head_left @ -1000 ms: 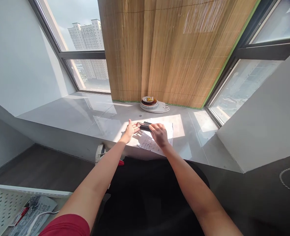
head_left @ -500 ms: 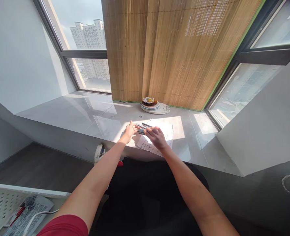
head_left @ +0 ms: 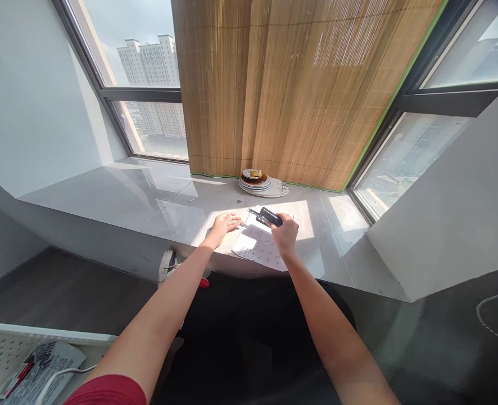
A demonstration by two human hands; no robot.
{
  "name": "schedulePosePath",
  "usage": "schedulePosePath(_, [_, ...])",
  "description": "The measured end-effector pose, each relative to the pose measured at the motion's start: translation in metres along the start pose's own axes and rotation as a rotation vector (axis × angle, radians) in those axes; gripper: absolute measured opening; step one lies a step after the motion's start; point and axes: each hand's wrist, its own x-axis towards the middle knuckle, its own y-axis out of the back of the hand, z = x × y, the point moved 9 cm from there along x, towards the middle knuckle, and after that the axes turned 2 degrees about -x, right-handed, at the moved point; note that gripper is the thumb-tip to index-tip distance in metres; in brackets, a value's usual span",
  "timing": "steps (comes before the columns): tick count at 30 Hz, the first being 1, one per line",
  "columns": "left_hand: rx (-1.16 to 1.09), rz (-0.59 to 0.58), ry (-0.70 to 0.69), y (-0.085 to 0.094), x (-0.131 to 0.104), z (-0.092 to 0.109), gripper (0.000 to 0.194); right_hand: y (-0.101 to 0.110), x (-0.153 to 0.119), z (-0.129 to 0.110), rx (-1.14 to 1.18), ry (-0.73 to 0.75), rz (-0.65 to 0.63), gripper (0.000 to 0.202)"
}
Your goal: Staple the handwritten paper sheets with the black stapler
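My right hand [head_left: 286, 232] is wrapped round a black stapler-like tool [head_left: 271, 217], held above the sheets of paper. The tool points left, and its front end looks parted. Handwriting covers the paper [head_left: 259, 247], which lies on the sill near its front edge, partly in sunlight. My left hand [head_left: 223, 228] is just left of the paper, fingers stretched out toward the tool without touching it. Whether a tiny thing lies at its fingertips is too small to tell.
Behind the paper, a stack of plates [head_left: 254, 181] stands on a pale oval board [head_left: 279, 188] by the bamboo blind [head_left: 274, 101]. Small dark bits [head_left: 239, 201] lie on the sill [head_left: 181, 216]. A white basket [head_left: 84, 336] is at the lower left.
My right hand has moved right with the tool and turned it, away from my left hand. My left hand has let go of the tool's front end, and more of the paper shows.
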Motion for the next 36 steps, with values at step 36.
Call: schedulePosePath(36, [0.385,-0.192,-0.162,-0.023,-0.022,0.026,0.033,-0.057,-0.043,-0.087,-0.278,0.810,-0.309,0.021])
